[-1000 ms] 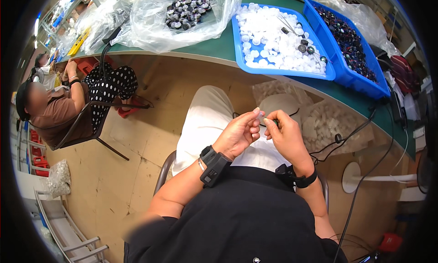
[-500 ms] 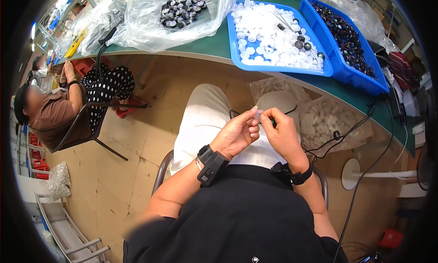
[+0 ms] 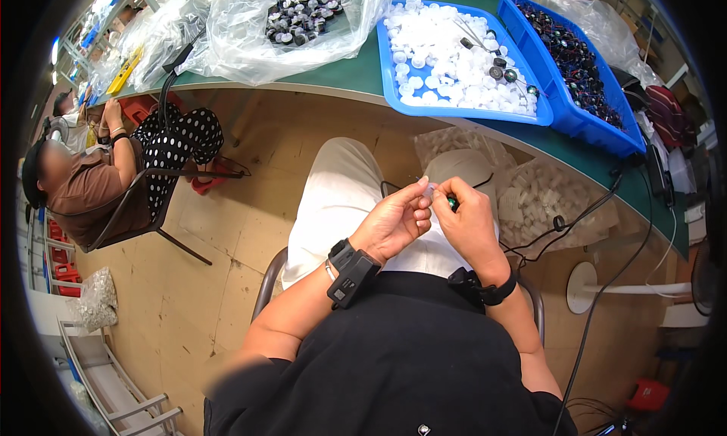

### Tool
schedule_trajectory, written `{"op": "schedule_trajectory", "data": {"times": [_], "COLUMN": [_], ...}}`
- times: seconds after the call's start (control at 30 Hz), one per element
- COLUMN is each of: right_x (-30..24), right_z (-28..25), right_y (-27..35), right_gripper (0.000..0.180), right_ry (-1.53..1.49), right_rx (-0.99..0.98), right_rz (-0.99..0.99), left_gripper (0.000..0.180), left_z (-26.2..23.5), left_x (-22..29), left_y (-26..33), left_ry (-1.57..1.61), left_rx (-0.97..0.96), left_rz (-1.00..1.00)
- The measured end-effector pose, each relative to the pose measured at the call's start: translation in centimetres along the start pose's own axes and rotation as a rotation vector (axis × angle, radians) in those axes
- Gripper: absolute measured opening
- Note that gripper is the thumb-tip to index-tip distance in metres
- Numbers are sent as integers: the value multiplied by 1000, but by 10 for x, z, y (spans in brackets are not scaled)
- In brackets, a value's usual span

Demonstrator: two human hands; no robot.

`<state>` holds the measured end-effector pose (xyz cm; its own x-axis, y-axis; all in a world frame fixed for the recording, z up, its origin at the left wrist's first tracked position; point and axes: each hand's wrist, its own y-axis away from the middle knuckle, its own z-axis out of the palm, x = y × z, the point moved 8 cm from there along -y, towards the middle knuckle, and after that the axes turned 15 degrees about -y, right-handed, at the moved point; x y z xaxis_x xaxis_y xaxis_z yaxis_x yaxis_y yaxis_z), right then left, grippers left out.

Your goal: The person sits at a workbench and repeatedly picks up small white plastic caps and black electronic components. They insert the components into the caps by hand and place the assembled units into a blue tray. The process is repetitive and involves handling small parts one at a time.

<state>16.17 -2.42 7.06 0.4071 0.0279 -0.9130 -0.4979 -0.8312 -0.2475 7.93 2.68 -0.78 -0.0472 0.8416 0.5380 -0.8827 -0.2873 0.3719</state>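
Above my lap my two hands meet at the fingertips. My left hand (image 3: 392,224) pinches a small translucent white cap (image 3: 429,189) between thumb and forefinger, its other fingers curled. From the right, the thumb and forefinger of my right hand (image 3: 468,222) press at the same cap. A small round part with a green face (image 3: 453,202) shows within my right hand, partly covered by the fingers. Beyond my knees, a shallow blue tray (image 3: 390,84) on the table holds many white caps, with several black round parts on thin wires lying over them.
A deeper blue bin (image 3: 564,112) of dark wired parts stands right of the tray. An open clear plastic bag (image 3: 242,50) of black-and-white parts lies left on the green table (image 3: 344,76). Black cables (image 3: 598,205) hang at right. A co-worker (image 3: 98,179) sits at left.
The green-faced part shows a little more between the fingers of my right hand. Both hands otherwise keep nearly the same place and grip.
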Motion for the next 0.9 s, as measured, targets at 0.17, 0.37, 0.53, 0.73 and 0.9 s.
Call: {"op": "schedule_trajectory", "data": {"times": [0.17, 0.37, 0.53, 0.73, 0.9], "right_x": [-1, 16, 26, 22, 20], "right_z": [1, 2, 0, 1, 5], "right_y": [0, 0, -1, 2, 2], "right_gripper": [8, 7, 6, 16, 18], "right_ry": [-13, -330, -358, -423, -416], "right_rx": [-3, -31, -42, 2, -65], "right_rz": [-41, 104, 88, 165, 80], "left_gripper": [17, 19, 26, 29, 29], "left_z": [-4, -5, -4, -2, -1], "left_x": [0, 11, 21, 27, 36], "left_y": [-4, -3, 1, 2, 5], "left_ry": [-95, -207, -417, -597, -742], "left_rx": [10, 34, 71, 105, 160], "left_rz": [73, 174, 239, 259, 321]}}
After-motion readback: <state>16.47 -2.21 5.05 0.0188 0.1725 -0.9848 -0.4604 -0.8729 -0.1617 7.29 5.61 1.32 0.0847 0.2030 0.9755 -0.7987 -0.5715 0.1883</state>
